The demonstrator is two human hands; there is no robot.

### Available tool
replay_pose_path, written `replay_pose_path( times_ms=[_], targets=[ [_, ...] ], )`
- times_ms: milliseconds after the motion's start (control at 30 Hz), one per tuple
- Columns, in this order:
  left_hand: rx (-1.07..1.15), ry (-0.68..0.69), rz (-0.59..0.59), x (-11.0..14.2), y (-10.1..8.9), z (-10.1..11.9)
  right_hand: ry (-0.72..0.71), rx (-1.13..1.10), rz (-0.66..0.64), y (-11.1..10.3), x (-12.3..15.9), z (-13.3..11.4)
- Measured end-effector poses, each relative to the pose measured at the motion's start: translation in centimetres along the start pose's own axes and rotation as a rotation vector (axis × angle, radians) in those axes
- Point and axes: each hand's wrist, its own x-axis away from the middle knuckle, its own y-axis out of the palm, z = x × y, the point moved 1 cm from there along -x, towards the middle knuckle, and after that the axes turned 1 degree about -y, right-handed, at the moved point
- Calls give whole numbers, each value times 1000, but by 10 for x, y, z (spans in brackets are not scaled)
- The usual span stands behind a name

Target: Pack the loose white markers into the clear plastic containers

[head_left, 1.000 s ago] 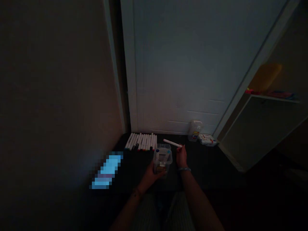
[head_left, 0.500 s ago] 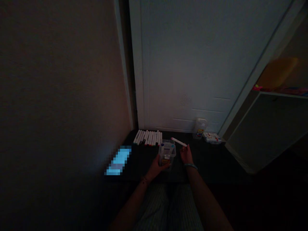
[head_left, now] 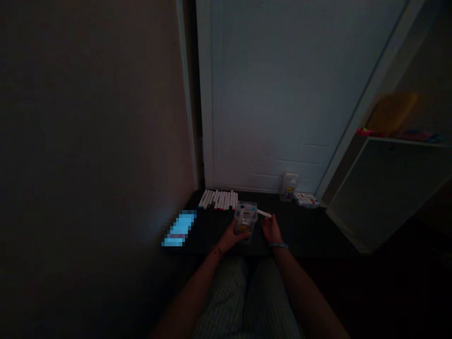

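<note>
A clear plastic marker box (head_left: 246, 219) with a yellow label is held upright by my left hand (head_left: 230, 237), fingers wrapped round its lower part. A few marker ends, one dark blue and one light blue, show inside its top. My right hand (head_left: 271, 230) pinches a white marker (head_left: 264, 213) by its near end. The marker's far end points left, at the box's right rim; whether it touches cannot be made out. Behind the box, to the left, a row of several white markers (head_left: 219, 200) with differently coloured ends lies on the dark table (head_left: 303, 233).
At the table's back right stands a second clear box (head_left: 289, 186) with a label, beside a white case (head_left: 306, 199) lying flat. A pixelated bright phone-like rectangle (head_left: 179, 229) is at the left edge. A white door panel (head_left: 268, 94) rises behind; an orange object (head_left: 391, 113) rests on the shelf at right.
The white marker has shifted to sit lower and closer against the box's right side. My left hand still holds the box. The whole view has moved slightly.
</note>
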Motion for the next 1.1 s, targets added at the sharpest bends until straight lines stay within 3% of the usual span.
replay_pose_path(
  times_ms=[233,467,833,1100],
  targets=[
    [-49,94,7,1,4,8,-68,59,-11,1,10,2],
    [-112,83,-60,0,7,-2,-164,113,-64,7,11,1],
    [-139,132,-129,0,11,0,-167,126,-47,9,6,10],
    [-320,222,-17,-2,8,-6,-167,154,-21,10,5,10]
  ],
)
